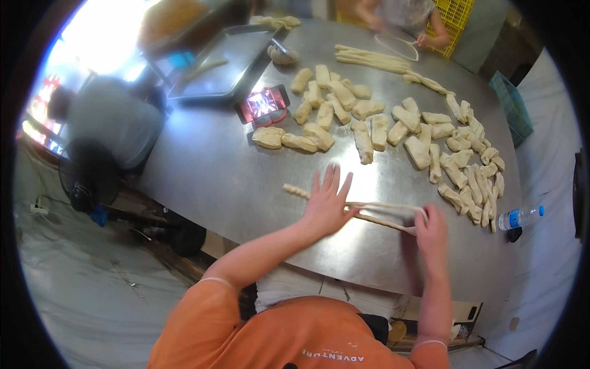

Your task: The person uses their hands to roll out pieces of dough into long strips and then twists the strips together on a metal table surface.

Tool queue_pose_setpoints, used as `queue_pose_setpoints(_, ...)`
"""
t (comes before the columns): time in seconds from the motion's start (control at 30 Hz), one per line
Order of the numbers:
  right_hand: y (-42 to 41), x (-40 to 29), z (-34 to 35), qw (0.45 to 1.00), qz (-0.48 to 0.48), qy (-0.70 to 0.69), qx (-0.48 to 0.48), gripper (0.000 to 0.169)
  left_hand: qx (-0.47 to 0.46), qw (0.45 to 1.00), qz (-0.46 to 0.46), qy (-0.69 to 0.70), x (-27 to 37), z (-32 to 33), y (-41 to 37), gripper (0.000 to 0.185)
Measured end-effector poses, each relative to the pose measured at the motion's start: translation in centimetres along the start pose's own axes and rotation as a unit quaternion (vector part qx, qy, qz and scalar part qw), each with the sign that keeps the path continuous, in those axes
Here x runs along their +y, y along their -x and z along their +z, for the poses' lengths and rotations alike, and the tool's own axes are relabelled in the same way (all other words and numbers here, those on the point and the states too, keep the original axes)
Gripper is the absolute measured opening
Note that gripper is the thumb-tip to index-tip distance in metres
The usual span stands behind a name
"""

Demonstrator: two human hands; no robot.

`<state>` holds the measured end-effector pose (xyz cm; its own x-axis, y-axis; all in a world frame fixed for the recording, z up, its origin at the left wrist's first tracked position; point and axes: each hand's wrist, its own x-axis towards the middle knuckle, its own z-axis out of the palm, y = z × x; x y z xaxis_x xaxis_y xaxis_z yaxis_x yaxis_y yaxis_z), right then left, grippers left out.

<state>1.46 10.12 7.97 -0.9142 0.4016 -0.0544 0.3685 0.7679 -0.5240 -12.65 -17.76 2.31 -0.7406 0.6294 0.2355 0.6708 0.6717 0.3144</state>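
Observation:
A long thin rope of dough point(380, 222) lies doubled over the steel table point(221, 175), its left part twisted and its end pointing left. My left hand point(328, 203) lies palm down across the dough with the fingers spread. At the right, my right hand point(429, 226) grips the looped end of the dough, slightly blurred. Beyond my hands lie many short thick dough pieces point(325, 115), and more are heaped along the table's right side point(477, 180).
A phone point(262, 104) leans on a pink stand, beside a large metal tray point(226, 60). Across the table a person point(405, 18) handles a dough strand near several long dough strips point(371, 59). A water bottle point(521, 218) lies at the right edge. Another person point(110, 120) is at the left.

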Motion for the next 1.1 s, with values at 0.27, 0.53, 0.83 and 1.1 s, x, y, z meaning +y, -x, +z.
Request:
queue_pose_setpoints(0.27, 4.7, 2.8, -0.1, 0.993, -0.013, -0.057, -0.101, 0.03, -0.12, 0.987, 0.108, -0.003, 0.4, -3.6, 6.5, 0.09)
queue_pose_setpoints(0.53, 6.1, 3.6, 3.6, 0.977, -0.206, 0.053, -0.003, 0.025, -0.14, 0.97, 0.181, 0.08, -0.9, -1.3, 2.8, 0.089)
queue_pose_setpoints(0.83, 0.4, 0.3, 4.3, 0.979, -0.184, 0.036, 0.078, 0.025, -0.07, 0.989, 0.104, 0.075, 1.4, 0.5, -2.5, 0.088)
queue_pose_setpoints(1.1, 1.4, -0.7, 0.5, 0.999, 0.018, -0.014, -0.036, 0.025, 0.001, 0.999, 0.047, 0.015, 3.0, 1.0, -0.8, 0.088)
